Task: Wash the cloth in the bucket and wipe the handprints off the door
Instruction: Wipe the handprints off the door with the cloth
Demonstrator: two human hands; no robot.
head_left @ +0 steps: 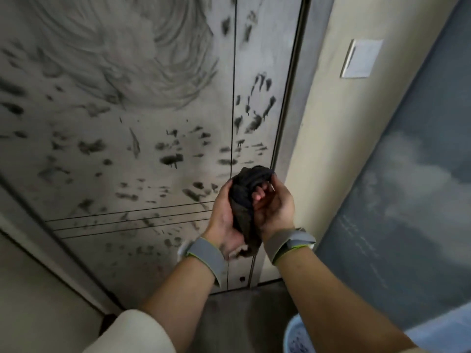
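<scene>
Both hands — left hand (224, 215) and right hand (274, 207) — curl around a bunched dark cloth (246, 197), held before a metal door (127, 123) smeared with black handprints (257, 110); a pale bucket (295, 335) sits below.

A strip of dark floor (237, 319) runs along the bottom centre of the frame, and a pale blue bucket (295, 337) stands on it at lower right.

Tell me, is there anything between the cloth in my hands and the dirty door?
Nothing visible. Left hand and right hand both grip the dark cloth right in front of the door, and no object shows between the cloth and the black handprints.
</scene>
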